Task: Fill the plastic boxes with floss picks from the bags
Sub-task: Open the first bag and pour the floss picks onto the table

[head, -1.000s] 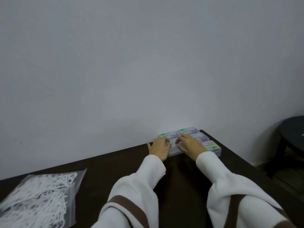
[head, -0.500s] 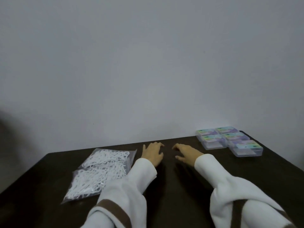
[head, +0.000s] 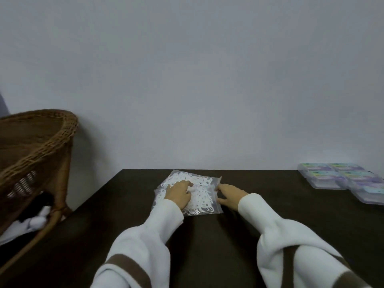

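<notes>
Counter [head: 239, 235]: dark, against the wall.
Boxes [head: 345, 177]: clustered far right, lids on.
Bags [head: 199, 194]: two overlapping, mid-counter, holding white floss picks.
My left hand [head: 179, 194]: lay flat, fingers spread, on the bags.
My right hand [head: 229, 195]: pinched the nearer bag's right edge.

Single head cam, looking forward and slightly down across the dark worktop [head: 270, 204] toward the wall [head: 187, 80]; hands close below.

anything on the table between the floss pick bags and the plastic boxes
Nothing visible. Bare dark table lies between the bags under both hands and the closed plastic boxes at the right edge.
</notes>
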